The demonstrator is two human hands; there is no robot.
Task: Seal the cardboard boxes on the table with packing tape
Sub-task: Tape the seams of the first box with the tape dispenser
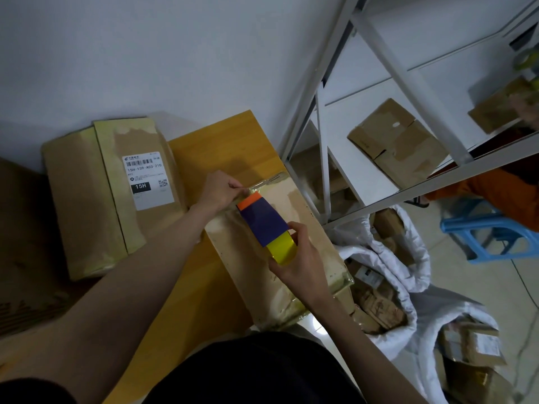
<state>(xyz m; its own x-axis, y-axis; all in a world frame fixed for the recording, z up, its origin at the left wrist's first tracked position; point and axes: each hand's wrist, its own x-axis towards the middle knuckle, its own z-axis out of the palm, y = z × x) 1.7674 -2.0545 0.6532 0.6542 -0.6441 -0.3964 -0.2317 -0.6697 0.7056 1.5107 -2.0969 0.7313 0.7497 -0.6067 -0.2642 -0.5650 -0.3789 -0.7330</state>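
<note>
A long flat cardboard box [303, 228] lies on the wooden table [221, 144], running from the far edge toward me. My right hand [297, 258] grips a tape dispenser [264, 225] with an orange tip, a purple body and a yellow roll, held over the box's top. My left hand [220, 189] pinches the clear tape's free end at the box's far part, just beyond the orange tip. A second taped box [87, 199] with a white shipping label [145, 179] sits at the table's left.
A white metal shelf rack [388, 68] with several cardboard boxes [399, 144] stands at the right. White sacks [405, 287] full of parcels lie on the floor beside the table. A blue plastic stool [487, 231] and a person in orange [495, 191] are further right.
</note>
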